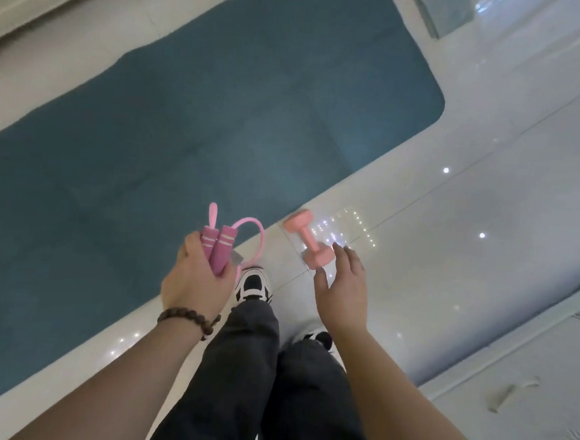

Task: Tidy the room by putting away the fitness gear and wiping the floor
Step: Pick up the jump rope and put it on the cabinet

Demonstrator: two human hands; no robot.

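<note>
Glossy pale tile makes up the floor [488, 206], which mirrors small points of light. On it lies a big teal exercise mat [192, 120], running diagonally from the lower left toward the upper right, its rounded corner near the top right. A person stands on the bare floor just beside the mat's right edge, in dark trousers [270, 383] and black-and-white trainers [253, 282]. The left hand [195, 278], with a brown bead bracelet [189, 319] at the wrist, is curled tight around both handles of a pink skipping rope [218, 245]; loops of cord stick out above the fist, over the mat's edge. The right hand [342, 285] hovers with fingers spread and relaxed, holding nothing, just beside a pink dumbbell [309, 238]. That dumbbell lies on the floor close to the mat's right edge, ahead of the front shoe; whether the fingertips touch it I cannot tell.
</note>
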